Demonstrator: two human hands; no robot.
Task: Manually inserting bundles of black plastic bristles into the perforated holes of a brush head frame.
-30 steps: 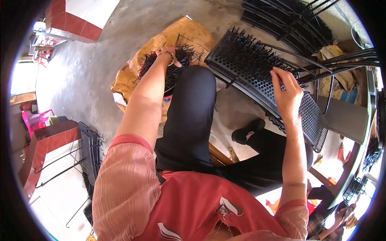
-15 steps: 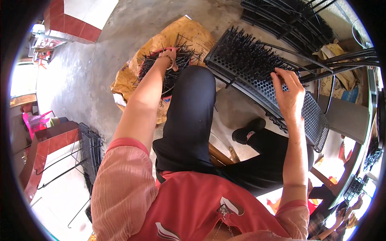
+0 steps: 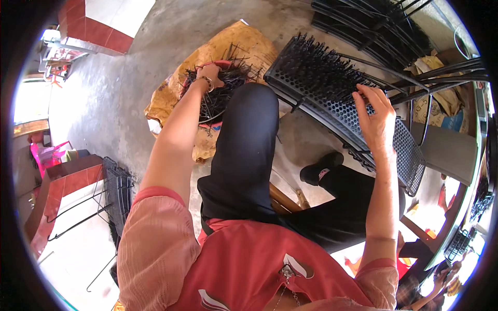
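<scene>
My left hand (image 3: 210, 73), with a bracelet at the wrist, reaches into a red-rimmed basin (image 3: 225, 62) heaped with thin black strips (image 3: 218, 103). Its fingertips are hidden among the strips, so its grip does not show. A black perforated panel (image 3: 410, 155) slopes along my right side, with a dense rows of upright black bristle-like strips (image 3: 324, 67) standing in its upper part. At the lower end of those rows is my right hand (image 3: 377, 116), thumb and forefinger tips brought close together. Whatever lies between them is too small to make out.
A yellow-brown sack (image 3: 207, 49) lies under the basin. Black metal frames and rods (image 3: 441, 78) stand at the right, with more dark racks (image 3: 363, 26) behind. My bent knee (image 3: 252, 109) is between my hands. Another rack (image 3: 118, 186) leans by a red-tiled ledge at left.
My left hand has shifted slightly left within the basin, over the strips. My right hand has moved barely, staying at the same end of the bristle rows.
</scene>
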